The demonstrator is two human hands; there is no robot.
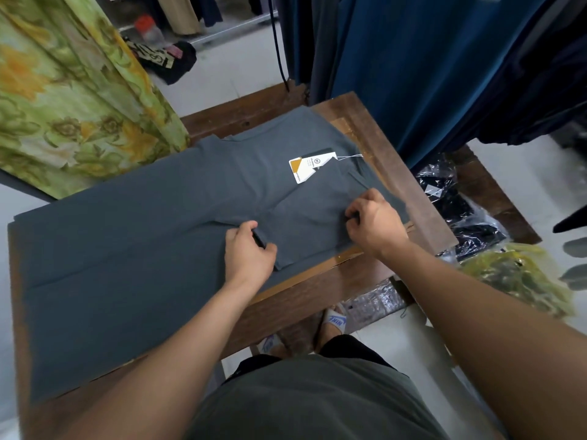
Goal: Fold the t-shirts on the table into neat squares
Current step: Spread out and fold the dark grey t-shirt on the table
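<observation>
The grey t-shirt (pixel 143 249) is spread flat lengthwise along the wooden table (pixel 317 290), hang tag (pixel 305 166) end to the right, and its near sleeve edge is pinched by the curled fingers of the left hand (pixel 247 252) and the right hand (pixel 374 227), the body lying beyond both.

Grey t-shirt (pixel 143 242) spread on tabletop (pixel 320 290); sleeve fabric pinched by left hand (pixel 249 252) and right hand (pixel 374 225).

Floral curtain (pixel 63 90), hanging blue garments (pixel 428 74).
</observation>
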